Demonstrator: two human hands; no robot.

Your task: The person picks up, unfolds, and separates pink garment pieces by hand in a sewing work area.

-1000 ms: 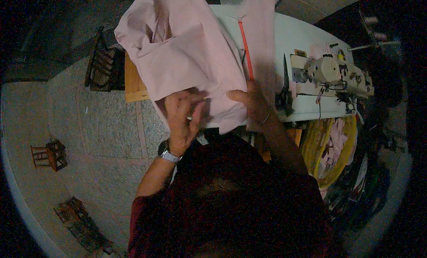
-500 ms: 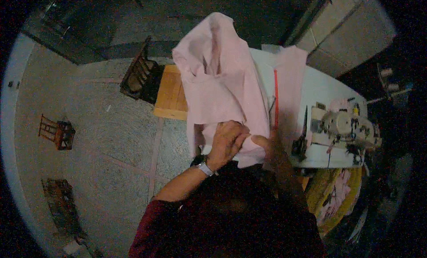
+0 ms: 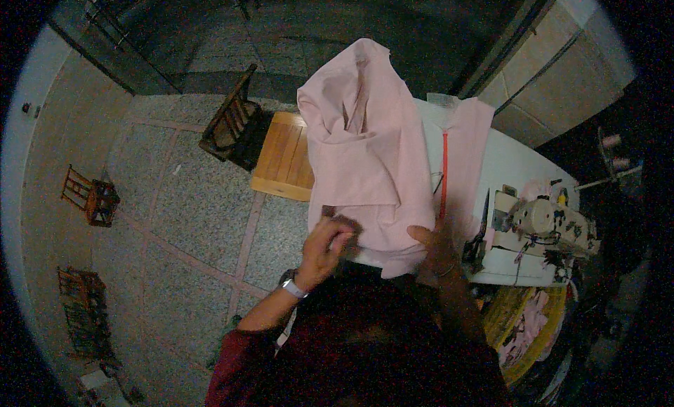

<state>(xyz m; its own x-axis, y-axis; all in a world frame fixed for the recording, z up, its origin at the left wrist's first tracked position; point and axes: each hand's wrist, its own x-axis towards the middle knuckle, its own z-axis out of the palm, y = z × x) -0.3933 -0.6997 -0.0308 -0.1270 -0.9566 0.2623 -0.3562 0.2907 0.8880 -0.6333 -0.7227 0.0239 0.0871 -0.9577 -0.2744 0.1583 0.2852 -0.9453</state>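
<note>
A large piece of pale pink fabric (image 3: 365,168), folded over itself and bunched at its far end, lies across the white table. My left hand (image 3: 324,251), with a watch on its wrist, is raised over the fabric's near left edge. Its fingers curl in; whether anything small is between them cannot be seen. Shadowed, my right hand (image 3: 437,247) rests at the fabric's near right edge, thumb stretched to the left and apart from the fingers. Beyond it a second pink piece (image 3: 463,147) lies with a red strip (image 3: 444,172) along it.
Dark scissors (image 3: 479,235) lie right of my right hand, before a sewing machine (image 3: 540,217). A yellow basket (image 3: 502,323) with pink scraps stands below the table's near right edge. At left are a wooden bench (image 3: 281,154) and a dark chair (image 3: 228,126).
My hands have parted from where they met at the fabric's near edge. The left moved left and lifted; the right stays near the right edge. The whole view has shifted slightly.
</note>
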